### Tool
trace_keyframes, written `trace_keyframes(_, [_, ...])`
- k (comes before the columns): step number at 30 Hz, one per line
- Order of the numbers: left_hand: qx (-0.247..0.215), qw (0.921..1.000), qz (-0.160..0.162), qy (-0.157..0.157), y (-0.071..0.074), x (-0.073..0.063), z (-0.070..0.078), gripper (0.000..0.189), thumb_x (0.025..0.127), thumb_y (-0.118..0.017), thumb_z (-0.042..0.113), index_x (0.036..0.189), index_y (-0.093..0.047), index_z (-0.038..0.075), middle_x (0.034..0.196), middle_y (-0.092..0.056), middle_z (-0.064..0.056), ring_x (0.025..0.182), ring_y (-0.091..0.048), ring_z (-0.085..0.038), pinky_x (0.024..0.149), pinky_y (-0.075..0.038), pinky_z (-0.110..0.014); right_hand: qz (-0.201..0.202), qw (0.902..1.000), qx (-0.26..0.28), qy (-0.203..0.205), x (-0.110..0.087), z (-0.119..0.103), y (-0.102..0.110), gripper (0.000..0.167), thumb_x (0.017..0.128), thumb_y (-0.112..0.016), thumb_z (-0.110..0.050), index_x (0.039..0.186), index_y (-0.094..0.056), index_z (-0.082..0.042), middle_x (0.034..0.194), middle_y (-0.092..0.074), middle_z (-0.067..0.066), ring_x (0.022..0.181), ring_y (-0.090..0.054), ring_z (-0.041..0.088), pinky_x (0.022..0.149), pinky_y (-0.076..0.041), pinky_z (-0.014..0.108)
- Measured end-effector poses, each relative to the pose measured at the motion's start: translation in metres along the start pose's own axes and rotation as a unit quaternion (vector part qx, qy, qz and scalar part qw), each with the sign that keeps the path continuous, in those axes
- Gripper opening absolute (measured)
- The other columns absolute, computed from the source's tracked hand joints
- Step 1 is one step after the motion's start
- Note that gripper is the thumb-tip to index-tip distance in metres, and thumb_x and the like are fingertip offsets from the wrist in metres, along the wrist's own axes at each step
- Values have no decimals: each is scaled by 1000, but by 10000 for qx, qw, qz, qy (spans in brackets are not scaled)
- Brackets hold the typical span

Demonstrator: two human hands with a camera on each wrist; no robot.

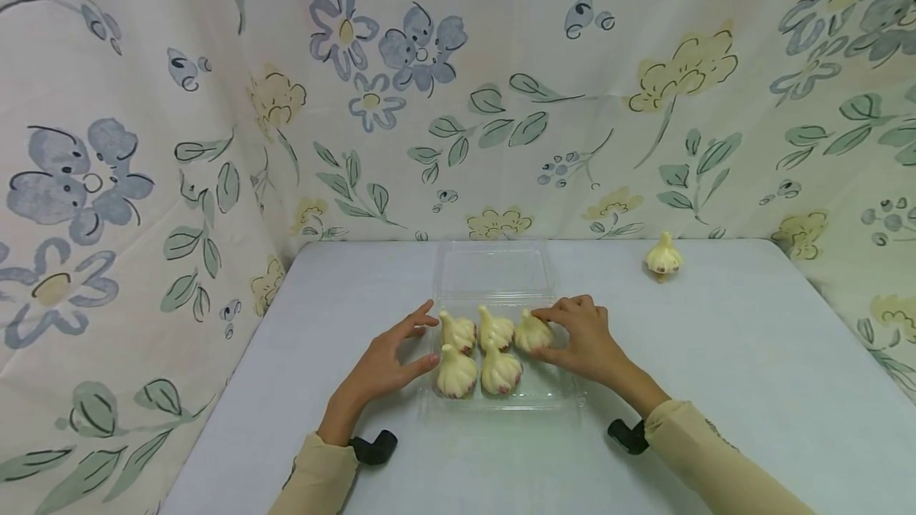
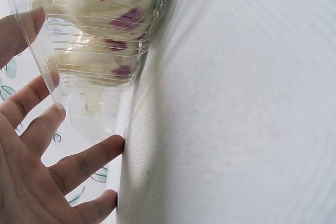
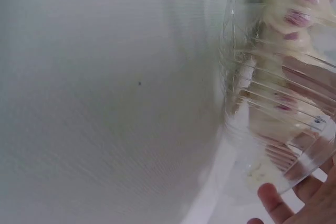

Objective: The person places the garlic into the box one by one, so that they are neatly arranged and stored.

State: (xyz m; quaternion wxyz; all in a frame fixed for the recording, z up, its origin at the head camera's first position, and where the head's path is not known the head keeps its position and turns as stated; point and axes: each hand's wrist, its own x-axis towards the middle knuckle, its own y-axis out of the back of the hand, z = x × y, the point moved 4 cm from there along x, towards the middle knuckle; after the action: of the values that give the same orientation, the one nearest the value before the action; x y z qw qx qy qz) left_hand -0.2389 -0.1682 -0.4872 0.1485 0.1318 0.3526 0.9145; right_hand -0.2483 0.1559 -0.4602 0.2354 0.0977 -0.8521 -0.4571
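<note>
Head | right hand (image 1: 583, 340) pinches garlic (image 1: 531, 334) | left hand (image 1: 385, 365) spread, touching box (image 1: 544, 397) | lid (image 1: 494, 270) behind | lone bulb (image 1: 663, 257) far right

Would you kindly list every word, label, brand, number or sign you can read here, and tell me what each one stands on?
There is no readable text in any view.
Garlic bulbs: purple patches only, no lettering.
Clear plastic box: no legible label or number; any moulded marks on its lid are too faint to read.
Curtain: printed flowers and leaves, no words.
Right sleeve: small dark marks, too small to make out.
</note>
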Motion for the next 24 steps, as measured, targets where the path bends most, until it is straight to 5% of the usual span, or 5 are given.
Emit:
trace_keyframes(9, [23, 10000, 0, 24, -1, -2, 1, 62, 91, -71, 51, 146, -51, 33, 165, -33, 16, 136, -58, -25, 113, -36, -68, -67, 9999, -106, -52, 0, -2, -1, 54, 74, -92, -27, 123, -73, -16, 107, -68, 3, 111, -49, 32, 87, -32, 53])
trace_keyframes(16, [35, 10000, 29, 38, 0, -1, 0, 77, 90, -72, 50, 157, -38, 32, 150, -54, 12, 135, -58, -25, 112, -36, -68, -80, 9998, -165, -70, 0, -4, -1, 53, 74, -91, -26, 123, -73, -14, 107, -68, 4, 111, -50, 33, 87, -32, 54])
trace_keyframes(24, [36, 10000, 15, 35, 0, -1, 1, 79, 91, -72, 49, 159, -36, 31, 148, -56, 12, 135, -59, -25, 112, -37, -68, -58, 9997, -231, -85, 0, -4, -1, 53, 73, -92, -26, 122, -73, -14, 107, -68, 4, 109, -50, 32, 87, -32, 53])
